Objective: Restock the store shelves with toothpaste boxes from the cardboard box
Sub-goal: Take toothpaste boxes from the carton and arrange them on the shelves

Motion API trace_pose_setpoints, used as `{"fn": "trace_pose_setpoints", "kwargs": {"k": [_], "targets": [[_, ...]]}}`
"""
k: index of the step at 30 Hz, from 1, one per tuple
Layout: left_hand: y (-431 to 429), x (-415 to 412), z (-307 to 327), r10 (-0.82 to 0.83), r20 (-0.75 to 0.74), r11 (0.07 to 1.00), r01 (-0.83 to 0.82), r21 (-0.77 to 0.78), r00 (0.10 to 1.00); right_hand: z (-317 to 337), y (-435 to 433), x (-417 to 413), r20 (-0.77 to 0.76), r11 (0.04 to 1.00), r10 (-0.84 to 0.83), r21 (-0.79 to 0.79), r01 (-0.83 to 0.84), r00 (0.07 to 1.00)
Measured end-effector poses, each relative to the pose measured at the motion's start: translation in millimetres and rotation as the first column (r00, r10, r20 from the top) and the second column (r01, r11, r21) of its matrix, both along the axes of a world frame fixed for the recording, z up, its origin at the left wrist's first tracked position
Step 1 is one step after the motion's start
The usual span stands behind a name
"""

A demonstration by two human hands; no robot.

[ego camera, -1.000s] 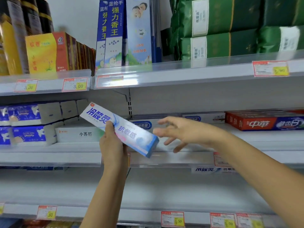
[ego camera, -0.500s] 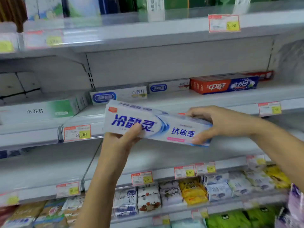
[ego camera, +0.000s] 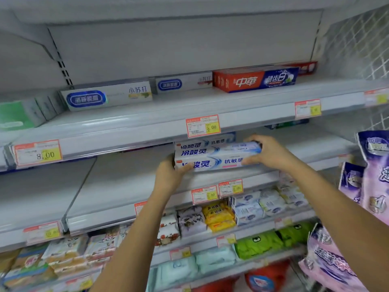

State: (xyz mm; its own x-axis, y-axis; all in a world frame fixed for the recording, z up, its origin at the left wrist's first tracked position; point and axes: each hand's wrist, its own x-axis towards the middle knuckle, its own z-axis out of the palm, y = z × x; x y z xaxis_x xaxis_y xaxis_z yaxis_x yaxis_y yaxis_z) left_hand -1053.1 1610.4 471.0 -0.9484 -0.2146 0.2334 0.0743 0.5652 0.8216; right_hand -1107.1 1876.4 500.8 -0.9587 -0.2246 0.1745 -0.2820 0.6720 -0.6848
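While both hands are raised to the middle shelf point(ego camera: 126, 184), the toothpaste box point(ego camera: 212, 163) lies lengthwise between them, level, with its printed front facing outward; it sits at the front edge of that shelf, and whether its underside touches the shelf cannot be told. The left hand point(ego camera: 169, 175) grips the left end of the box, thumb curled over the front face; the right hand point(ego camera: 271, 152) grips the right end, fingers over the top and thumb under the front face. A second box of the same brand point(ego camera: 205, 142) stands just behind the held one, partly hidden by the rail of the upper shelf point(ego camera: 147, 123).

On the upper shelf: two white boxes with a blue oval mark point(ego camera: 107, 98), placed end to end; a red-and-blue box point(ego camera: 255, 80) just beside them on the right. On the rail: a price tag marked 5.00 point(ego camera: 203, 125) directly above the held box; a price tag marked 8.00 point(ego camera: 37, 153) well to the left.

Below the middle shelf: yellow packs point(ego camera: 219, 217) and green packs point(ego camera: 259, 243); purple bags point(ego camera: 374, 178) hang at the right edge.
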Motion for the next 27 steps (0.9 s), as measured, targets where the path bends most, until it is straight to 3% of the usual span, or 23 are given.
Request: {"fn": "trace_pose_setpoints", "kwargs": {"k": [5,10,13,18,27], "targets": [[1,-55,-23,0.013,0.131,0.995,0.0,-0.101,0.991,-17,-5,-51,0.051,0.998,-0.062,0.016,0.061,0.997],[-4,-86,-37,0.072,0.215,0.984,-0.034,-0.176,0.974,-41,-17,-82,0.108,0.952,-0.251,-0.153,0.265,0.962],[-10,-99,-39,0.091,0.259,0.977,-0.036,-0.211,0.962,-46,-23,-93,0.118,0.949,-0.304,-0.045,0.311,0.945],[-13,-103,-29,0.09,0.295,0.986,-0.043,-0.162,0.951,-48,-33,-97,0.196,0.958,-0.259,-0.076,0.278,0.946],[-8,-94,-21,0.077,0.288,0.967,-0.001,-0.256,0.955,-42,-37,-99,0.305,0.969,-0.149,-0.144,0.2,0.941]]}}
